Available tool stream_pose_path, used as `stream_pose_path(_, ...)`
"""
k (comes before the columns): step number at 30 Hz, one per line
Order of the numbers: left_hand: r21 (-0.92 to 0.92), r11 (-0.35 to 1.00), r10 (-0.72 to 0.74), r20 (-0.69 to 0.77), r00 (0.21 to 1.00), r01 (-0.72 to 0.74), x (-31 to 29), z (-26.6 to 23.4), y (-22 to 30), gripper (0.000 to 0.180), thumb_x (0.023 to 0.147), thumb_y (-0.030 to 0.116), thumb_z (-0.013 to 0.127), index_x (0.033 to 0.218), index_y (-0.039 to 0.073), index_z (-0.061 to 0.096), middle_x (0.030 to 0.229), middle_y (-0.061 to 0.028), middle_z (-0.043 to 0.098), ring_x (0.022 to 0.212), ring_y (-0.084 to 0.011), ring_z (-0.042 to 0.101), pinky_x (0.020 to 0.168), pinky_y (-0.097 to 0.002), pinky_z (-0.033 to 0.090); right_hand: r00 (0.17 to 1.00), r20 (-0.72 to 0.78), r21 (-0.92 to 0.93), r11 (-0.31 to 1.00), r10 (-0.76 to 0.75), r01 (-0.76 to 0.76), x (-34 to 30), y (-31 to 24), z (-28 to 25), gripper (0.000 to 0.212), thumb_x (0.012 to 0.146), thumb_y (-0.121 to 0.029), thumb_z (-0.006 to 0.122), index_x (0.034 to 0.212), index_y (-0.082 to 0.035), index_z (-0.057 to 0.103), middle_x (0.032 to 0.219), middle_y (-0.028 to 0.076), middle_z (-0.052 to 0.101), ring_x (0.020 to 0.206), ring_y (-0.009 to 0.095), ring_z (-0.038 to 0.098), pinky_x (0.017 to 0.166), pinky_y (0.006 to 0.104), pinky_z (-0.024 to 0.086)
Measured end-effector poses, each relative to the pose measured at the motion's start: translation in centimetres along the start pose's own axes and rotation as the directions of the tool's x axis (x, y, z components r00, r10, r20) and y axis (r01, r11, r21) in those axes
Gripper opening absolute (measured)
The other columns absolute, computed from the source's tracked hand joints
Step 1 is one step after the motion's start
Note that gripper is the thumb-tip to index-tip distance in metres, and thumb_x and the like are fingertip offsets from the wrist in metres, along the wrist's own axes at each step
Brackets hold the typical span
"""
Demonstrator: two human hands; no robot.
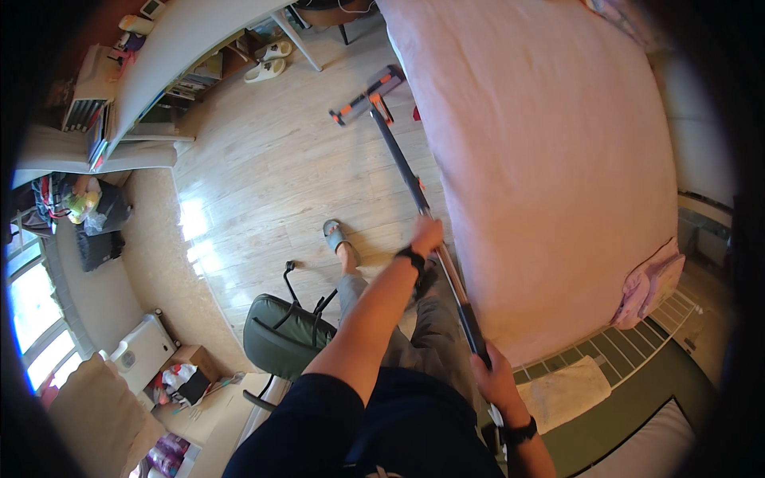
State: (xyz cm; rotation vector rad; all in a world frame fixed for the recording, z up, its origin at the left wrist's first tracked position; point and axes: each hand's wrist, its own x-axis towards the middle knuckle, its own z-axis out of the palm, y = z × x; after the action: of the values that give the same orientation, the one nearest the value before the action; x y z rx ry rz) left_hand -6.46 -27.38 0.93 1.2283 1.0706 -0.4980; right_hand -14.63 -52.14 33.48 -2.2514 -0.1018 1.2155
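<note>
Both my hands are on the pole (396,151) of a long-handled floor mop. Its flat, dark mop head (370,95) with orange parts rests on the wooden floor beside the bed. My left hand (428,233) is closed around the middle of the pole, with the arm reaching across in front of me. Closer to my body, my right hand (494,373) wraps the dark grip at the pole's upper end. Each wrist wears a black band. The pole runs along the near side of the pink-covered bed (550,159).
A dark green chair (287,338) stands by my left leg. My foot wears a grey slipper (334,234). White shoes (267,68) sit beneath the desk (187,48) at the far left. A white wire rack (629,342) stands at the bed's near end.
</note>
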Motion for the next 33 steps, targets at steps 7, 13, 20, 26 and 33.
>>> stream_pose_path(7, 0.316, 0.948, 0.040, -0.020, 0.999, -0.032, -3.1, 1.9, -3.1, 0.031, 0.096, 0.020, 0.060, 0.106, -0.009, 0.062, 0.095, -0.0329, 0.068, 0.081, -0.0429, 0.071, 0.065, -0.0515, 0.060, 0.987, 0.086, 0.035, 0.990, 0.136, -0.139, -2.2, 1.3, -1.1, 0.040, 0.097, -0.022, 0.064, 0.128, 0.002, 0.060, 0.100, 0.030, 0.068, 0.092, 0.045, 0.068, 0.079, 0.0453, 0.053)
stream_pose_path(13, -0.045, 0.976, -0.210, 0.053, 0.976, 0.213, -16.3, 7.9, -2.2, 0.049, 0.098, 0.031, 0.063, 0.127, -0.006, 0.049, 0.105, -0.0323, 0.070, 0.097, -0.0423, 0.073, 0.085, -0.0509, 0.061, 0.813, 0.306, -0.121, 0.867, 0.496, -0.483, -11.2, 0.5, -11.3, 0.052, 0.097, -0.020, 0.061, 0.146, -0.005, 0.051, 0.081, 0.013, 0.069, 0.059, 0.021, 0.065, 0.051, 0.0347, 0.051)
stream_pose_path(20, -0.023, 0.958, 0.274, -0.204, 0.940, -0.285, -26.9, -8.0, -2.7, 0.026, 0.099, 0.028, 0.066, 0.100, 0.002, 0.071, 0.080, -0.0161, 0.073, 0.071, -0.0301, 0.072, 0.067, -0.0412, 0.058, 0.974, 0.209, -0.272, 0.962, 0.091, -0.031, -11.0, -12.3, -19.8, 0.079, 0.085, -0.003, 0.055, 0.161, -0.003, 0.033, 0.086, 0.008, 0.067, 0.057, 0.013, 0.059, 0.053, 0.0294, 0.049)
stream_pose_path(26, -0.119, 0.985, -0.157, -0.925, 0.345, 0.127, -51.9, -22.6, -22.8, 0.057, 0.104, 0.053, 0.049, 0.094, 0.002, 0.073, 0.093, -0.0257, 0.070, 0.092, -0.0438, 0.070, 0.079, -0.0517, 0.052, 0.852, 0.486, -0.580, 0.656, -0.196, 0.482, -10.4, -21.7, -18.3, 0.071, 0.081, -0.010, 0.059, 0.150, 0.002, 0.048, 0.067, 0.013, 0.058, 0.057, 0.022, 0.061, 0.057, 0.0339, 0.049)
stream_pose_path(33, -0.749, 0.654, -0.660, -0.634, -0.403, 0.107, -67.0, -11.9, -44.3, 0.060, 0.094, 0.057, 0.062, 0.116, 0.002, 0.069, 0.108, -0.0249, 0.072, 0.107, -0.0441, 0.066, 0.097, -0.0515, 0.050, 0.891, 0.450, -0.647, 0.664, -0.065, 0.375, -12.7, -24.5, -13.8, 0.073, 0.083, -0.011, 0.073, 0.151, 0.000, 0.048, 0.067, 0.012, 0.065, 0.051, 0.018, 0.064, 0.048, 0.0322, 0.049)
